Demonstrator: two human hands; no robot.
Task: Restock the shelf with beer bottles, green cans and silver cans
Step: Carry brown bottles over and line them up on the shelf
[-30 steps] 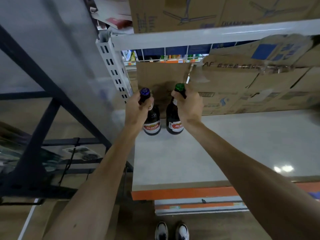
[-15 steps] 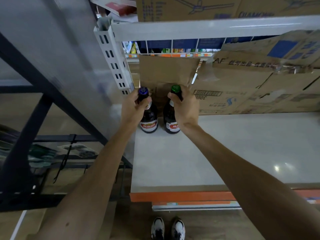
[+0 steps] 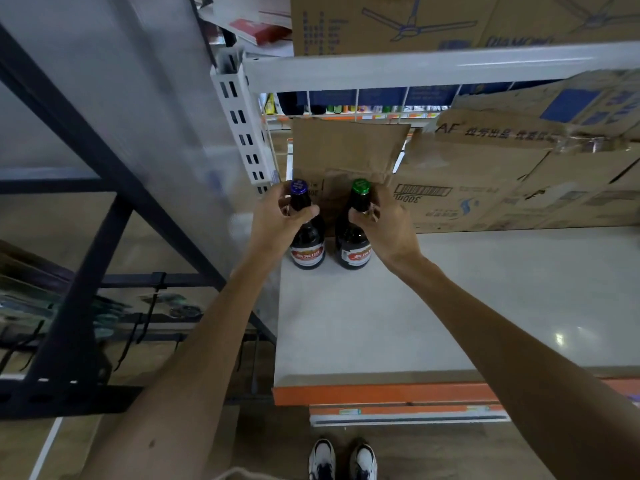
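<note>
Two dark beer bottles with red labels stand side by side at the back left corner of the pale shelf (image 3: 381, 323). The blue-capped bottle (image 3: 307, 249) is on the left, and my left hand (image 3: 277, 220) grips its neck. The green-capped bottle (image 3: 354, 251) is on the right, its neck held by my right hand (image 3: 388, 221). Both bottle bases rest on the shelf surface. No cans are in view.
Flattened cardboard boxes (image 3: 502, 181) lean along the back of the shelf. A white slotted upright (image 3: 242, 133) stands left of the bottles. The upper shelf beam (image 3: 433, 67) carries fan boxes. An orange shelf edge (image 3: 381, 393) faces me, and a dark metal rack (image 3: 86, 271) is to the left.
Both hands have pushed the bottles a little further back on the shelf. My fingers have loosened slightly on the necks, showing more of each cap.
</note>
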